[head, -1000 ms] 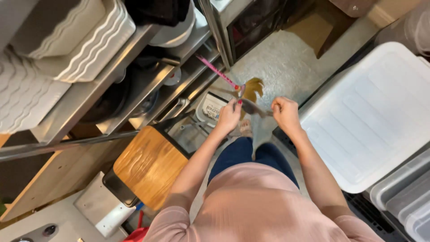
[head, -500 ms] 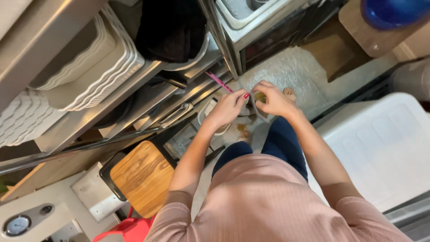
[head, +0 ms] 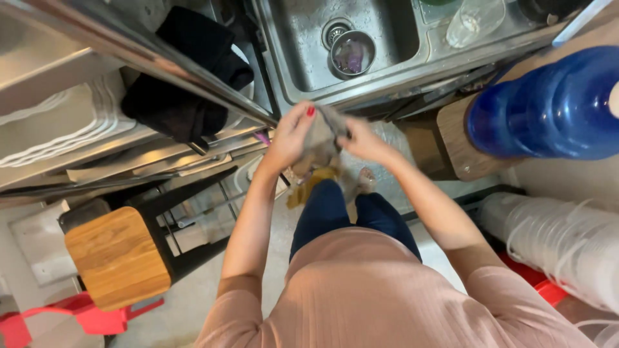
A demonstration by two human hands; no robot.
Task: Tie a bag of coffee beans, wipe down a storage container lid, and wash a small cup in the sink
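Stool (head: 116, 258): wooden seat, seen low at the left.
Left hand (head: 293, 132): clamped on the cloth's upper left.
Right hand (head: 361, 138): pinched on its upper right.
Cloth (head: 320, 145): held before the sink (head: 303, 38), long axis hanging downward.

Steel sink (head: 303, 45) above, wooden-topped stool (head: 116, 258) on pale floor (head: 193, 296), blue water jug (head: 548, 106) right.
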